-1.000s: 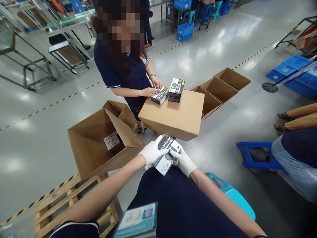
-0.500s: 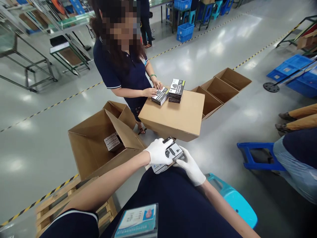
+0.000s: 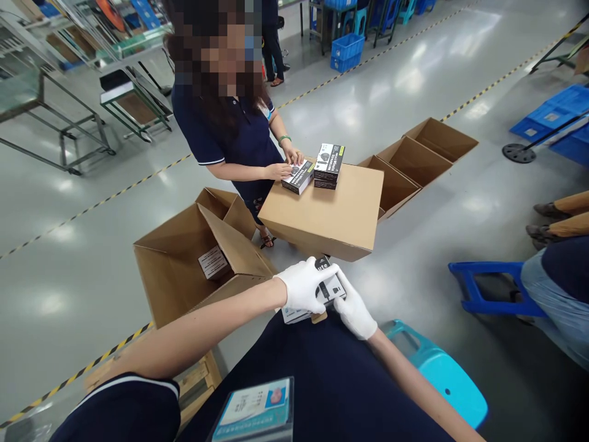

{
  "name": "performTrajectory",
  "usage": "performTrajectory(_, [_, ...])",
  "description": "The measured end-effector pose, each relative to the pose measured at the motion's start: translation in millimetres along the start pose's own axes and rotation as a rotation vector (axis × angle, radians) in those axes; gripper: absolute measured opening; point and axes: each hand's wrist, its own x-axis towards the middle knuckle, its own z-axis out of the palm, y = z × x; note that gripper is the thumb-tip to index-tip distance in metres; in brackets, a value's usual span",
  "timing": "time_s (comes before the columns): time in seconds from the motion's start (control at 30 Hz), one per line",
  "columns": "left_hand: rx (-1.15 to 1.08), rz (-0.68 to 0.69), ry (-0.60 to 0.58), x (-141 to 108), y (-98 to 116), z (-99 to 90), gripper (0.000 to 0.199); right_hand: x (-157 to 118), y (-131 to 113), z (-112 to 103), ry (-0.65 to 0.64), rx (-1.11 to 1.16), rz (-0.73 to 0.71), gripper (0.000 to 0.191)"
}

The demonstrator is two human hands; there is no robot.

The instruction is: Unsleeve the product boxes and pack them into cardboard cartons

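Observation:
Both of my hands wear white gloves and meet at a small black and white printed box (image 3: pixel 333 290) near my waist. My left hand (image 3: pixel 304 285) grips it from the left side and top. On its right edge, my right hand (image 3: pixel 355 306) is closed, thumb and fingers around the corner. Under my left hand a second white box (image 3: pixel 295 315) shows its lower edge, beside a small brown cardboard piece (image 3: pixel 318 317). Ahead, a large closed carton (image 3: pixel 329 212) carries a stack of printed boxes (image 3: pixel 328 166) and a single box (image 3: pixel 300 178) under another person's hands.
An open carton (image 3: pixel 184 261) on the left holds a white-labelled box (image 3: pixel 214 263). More open cartons (image 3: pixel 421 161) stand behind the closed carton. A turquoise stool (image 3: pixel 442 374) and a blue stool (image 3: pixel 488 285) are at right, with a seated person. A wooden pallet (image 3: pixel 197 380) lies lower left.
My left hand has shifted right over the printed box, and my right hand has closed in around its corner. The brown cardboard piece now shows more below. The view has shifted slightly.

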Motion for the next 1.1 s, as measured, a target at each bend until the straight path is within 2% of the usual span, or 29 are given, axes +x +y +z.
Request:
performTrajectory(0.1, [-0.003, 0.041, -0.018, -1.7, 4.0, -5.5, 0.1, 7.4, 6.8, -8.8, -0.142, 0.18, -0.028, 0.135])
performTrajectory(0.17, [-0.018, 0.043, -0.041, -1.4, 5.6, -11.3, 0.099, 12.3, 8.0, -15.9, -0.223, 0.277, -0.013, 0.141])
performTrajectory(0.3, [-0.132, 0.061, -0.158, 4.4, -4.5, -31.0, 0.096, 19.0, 2.1, -25.2, -0.296, 0.283, 0.02, 0.136])
performTrajectory(0.4, [-0.352, 0.084, -0.246, 10.3, -21.5, -41.0, 0.091, 20.1, -0.9, -27.0, -0.295, 0.242, 0.009, 0.131])
performTrajectory(0.47, [-0.483, 0.085, -0.283, 11.1, -31.8, -38.6, 0.096, 19.2, 1.6, -27.4, -0.274, 0.206, 0.002, 0.128])
performTrajectory(0.57, [-0.518, 0.07, -0.32, 5.9, -41.9, -27.4, 0.12, 17.0, 8.6, -30.3, -0.239, 0.189, 0.01, 0.128])
performTrajectory(0.63, [-0.567, 0.053, -0.347, 0.6, -47.2, -24.5, 0.128, 16.0, 8.1, -35.0, -0.228, 0.175, 0.022, 0.128])
performTrajectory(0.73, [-0.797, 0.092, -0.394, -5.6, -54.4, -36.5, 0.112, 16.8, -9.5, -42.8, -0.301, 0.13, 0.062, 0.122])
performTrajectory(0.83, [-0.923, 0.16, -0.392, -8.9, -54.9, -59.8, 0.089, 20.6, -40.8, -39.1, -0.351, -0.006, 0.088, 0.106])
performTrajectory(0.97, [-0.845, 0.13, -0.309, -11.6, -44.3, -82.3, 0.074, 23.8, -71.9, -12.2, -0.146, -0.437, 0.072, 0.079])
performTrajectory(1.03, [-0.784, 0.098, -0.274, -12.9, -39.9, -86.4, 0.063, 22.3, -78.8, -2.2, -0.067, -0.631, 0.083, 0.062])
performTrajectory(1.1, [-0.788, 0.088, -0.247, -14.2, -39.4, -87.7, 0.055, 19.4, -83.0, -1.6, -0.031, -0.771, 0.075, 0.056])
